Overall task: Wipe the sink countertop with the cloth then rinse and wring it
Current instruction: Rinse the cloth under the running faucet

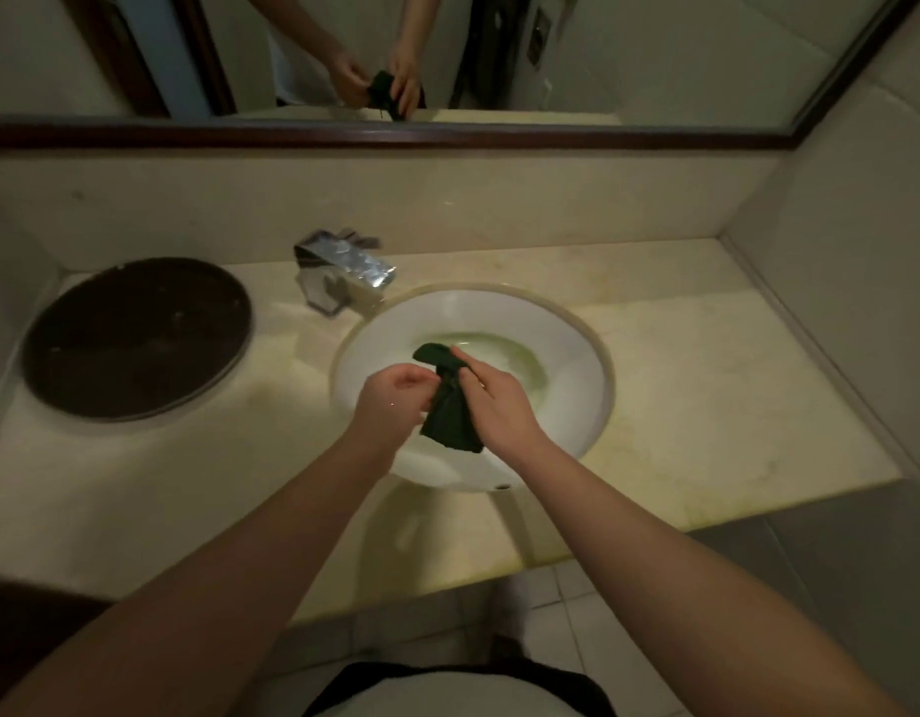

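A dark green cloth (449, 406) hangs bunched over the white sink basin (566, 354), held between both hands. My right hand (499, 401) grips its upper part with fingers wrapped over it. My left hand (395, 395) touches the cloth's left edge with curled fingers. The cream stone countertop (706, 385) surrounds the basin. A chrome faucet (344, 279) stands at the basin's back left; no water stream is visible.
A round dark tray (137, 338) lies on the counter's left side. A framed mirror (447, 54) above the backsplash reflects the hands and cloth. Walls close the counter on the left and right. Tiled floor (576, 613) shows below the counter's front edge.
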